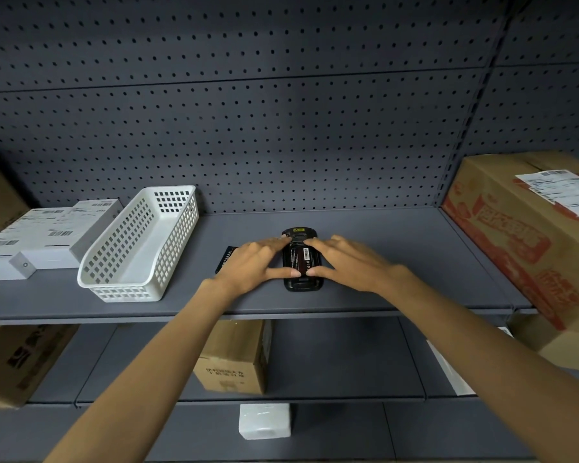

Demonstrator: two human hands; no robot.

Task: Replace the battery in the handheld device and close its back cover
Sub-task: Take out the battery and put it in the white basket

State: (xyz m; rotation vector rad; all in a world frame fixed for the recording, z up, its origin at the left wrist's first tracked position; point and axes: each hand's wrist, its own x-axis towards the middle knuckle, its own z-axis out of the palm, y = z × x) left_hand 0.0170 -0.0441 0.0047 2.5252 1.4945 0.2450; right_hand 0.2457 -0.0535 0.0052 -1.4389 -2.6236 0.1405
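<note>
The device (302,260) lay face down on the shelf (381,255), near its middle, back cover absent and a battery (301,261) showing in the open bay. The left hand (253,266) and right hand (350,266) bracketed it, fingers spread, with thumb tips and forefingers touching the casing on both sides; neither grip was closed around anything. This hold was judged to steady the body and press the battery home. A flat dark item (225,259), either the cover or the other battery, lay just left of the device, partly hidden by the left hand; which it was could not be determined. A white basket (141,248) stood further left, well apart. The cover step was judged outstanding.
</note>
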